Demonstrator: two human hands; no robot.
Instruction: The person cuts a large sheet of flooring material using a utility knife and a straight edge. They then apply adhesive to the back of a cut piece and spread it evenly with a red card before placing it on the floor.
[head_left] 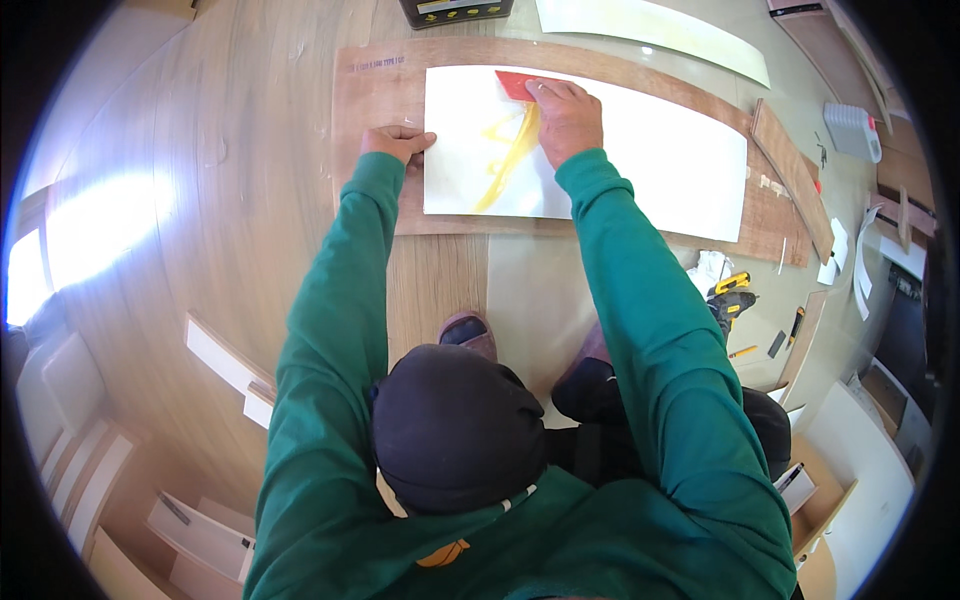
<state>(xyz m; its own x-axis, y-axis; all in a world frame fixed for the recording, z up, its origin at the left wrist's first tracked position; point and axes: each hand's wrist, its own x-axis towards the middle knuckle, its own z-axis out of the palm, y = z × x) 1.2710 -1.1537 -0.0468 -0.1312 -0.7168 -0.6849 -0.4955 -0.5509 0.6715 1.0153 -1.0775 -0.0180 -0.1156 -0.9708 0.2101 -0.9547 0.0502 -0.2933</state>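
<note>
A white rectangular sheet [665, 150] lies on a long brown plywood board [375, 100], with a yellow smear [505, 170] running diagonally across its left half. My right hand [570, 118] holds a flat red spreader [513, 85] against the sheet's upper part, at the top of the smear. At the sheet's left edge, my left hand [398, 143] has its fingers curled and pinches the edge; some fingertips are hidden.
A pale strip [650, 38] and dark container [450, 8] lie beyond the board. A loose plank [795, 175] rests at its right end, near a white jug [851, 128]. A drill [730, 305] and several small tools lie by my right arm; cut panels [225, 355] lie at left.
</note>
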